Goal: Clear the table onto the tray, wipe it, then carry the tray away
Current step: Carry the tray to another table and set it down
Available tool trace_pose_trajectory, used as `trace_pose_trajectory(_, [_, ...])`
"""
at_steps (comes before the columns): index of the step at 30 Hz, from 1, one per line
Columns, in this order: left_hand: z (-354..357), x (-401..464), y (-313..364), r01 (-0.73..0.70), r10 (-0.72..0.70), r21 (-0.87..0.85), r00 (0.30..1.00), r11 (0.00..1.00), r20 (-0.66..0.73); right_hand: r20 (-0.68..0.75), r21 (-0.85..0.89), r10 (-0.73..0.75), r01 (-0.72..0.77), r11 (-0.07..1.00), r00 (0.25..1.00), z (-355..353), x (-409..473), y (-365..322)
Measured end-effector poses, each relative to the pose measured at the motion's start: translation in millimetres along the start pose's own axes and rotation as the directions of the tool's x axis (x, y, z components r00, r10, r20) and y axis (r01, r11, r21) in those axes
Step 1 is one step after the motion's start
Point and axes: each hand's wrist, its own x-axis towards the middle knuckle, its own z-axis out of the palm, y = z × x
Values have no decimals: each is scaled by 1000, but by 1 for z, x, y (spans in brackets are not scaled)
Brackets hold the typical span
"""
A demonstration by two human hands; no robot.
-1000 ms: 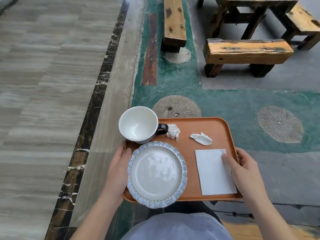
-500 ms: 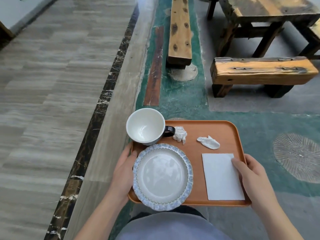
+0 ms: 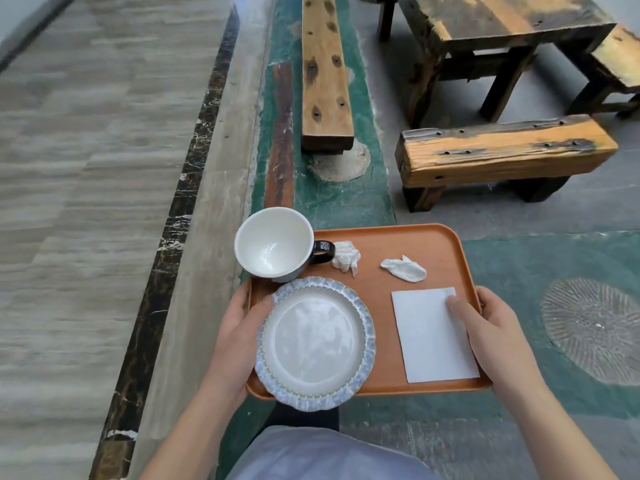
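An orange tray [image 3: 408, 237] is held level in front of me, above the floor. My left hand [image 3: 239, 330] grips its left edge, thumb beside the blue-rimmed plate [image 3: 315, 341]. My right hand [image 3: 491, 327] grips the right edge, its thumb pressing on a flat white napkin [image 3: 429, 344]. A white cup with a dark handle [image 3: 273, 244] stands at the tray's far left corner. Two crumpled tissues [image 3: 344, 256] [image 3: 403, 268] lie along the far side.
A wooden table [image 3: 491, 26] stands ahead at the right with a low bench [image 3: 502, 150] before it. A long wooden beam [image 3: 323, 71] runs straight ahead. Pale striped tile floor [image 3: 86, 168] stretches to the left past a dark marble strip [image 3: 173, 216].
The tray and both hands keep the same grip. The view has moved forward and right, so the bench and table sit nearer and lower in frame.
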Motion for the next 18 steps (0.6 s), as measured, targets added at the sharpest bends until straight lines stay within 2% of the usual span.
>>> trace_pose_trajectory(8, [9,180,66,27,-27,9,998,1000,63,-110,-11,22,-23,1000,994,43,136,-74])
trace_pose_trajectory(18, [10,345,133,47,-50,39,995,998,82,-142,41,42,-37,999,989,90,273,-150])
